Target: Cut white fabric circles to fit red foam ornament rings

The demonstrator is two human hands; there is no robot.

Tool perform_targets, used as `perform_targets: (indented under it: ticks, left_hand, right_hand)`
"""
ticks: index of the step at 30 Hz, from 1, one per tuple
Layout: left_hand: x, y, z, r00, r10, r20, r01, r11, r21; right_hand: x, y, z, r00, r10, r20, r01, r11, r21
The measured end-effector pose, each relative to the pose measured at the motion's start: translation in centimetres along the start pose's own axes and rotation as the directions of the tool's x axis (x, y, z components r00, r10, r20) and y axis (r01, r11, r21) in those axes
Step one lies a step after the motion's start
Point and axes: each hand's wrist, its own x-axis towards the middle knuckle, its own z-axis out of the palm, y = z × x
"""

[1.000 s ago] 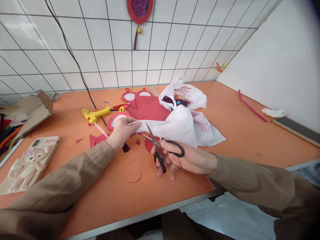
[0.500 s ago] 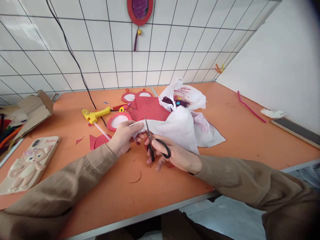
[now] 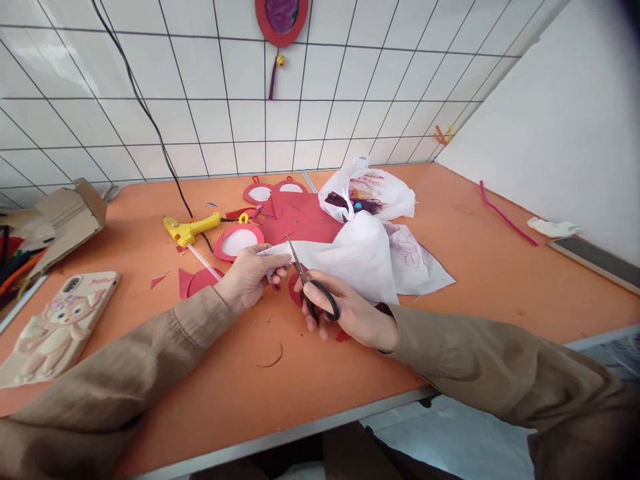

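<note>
My left hand pinches the near edge of a white fabric sheet that lies on the orange table. My right hand grips black-handled scissors, fingers through the loops. The blades point up and away into the fabric's edge, right beside my left fingertips. Red paper cut-outs lie under and behind the fabric, among them a red ring with a white centre.
A yellow glue gun with a black cord lies at the back left. A phone in a cartoon case rests at the left, beside cardboard. A white plastic bag sits behind the fabric. A pink pipe cleaner lies right.
My right hand has moved left and forward with the scissors, and the blades have gone from spread open to nearly closed in the fabric's edge. My left hand keeps its pinch.
</note>
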Motion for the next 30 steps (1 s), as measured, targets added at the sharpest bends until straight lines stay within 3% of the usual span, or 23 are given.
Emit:
perform_targets:
  ticks: [30]
  left_hand:
    - [0.31,-0.26,0.01,0.998,-0.055,0.028,0.057,0.997,-0.058]
  right_hand:
    - [0.14,0.12,-0.25,0.997,0.066,-0.033,-0.064,0.995,0.07]
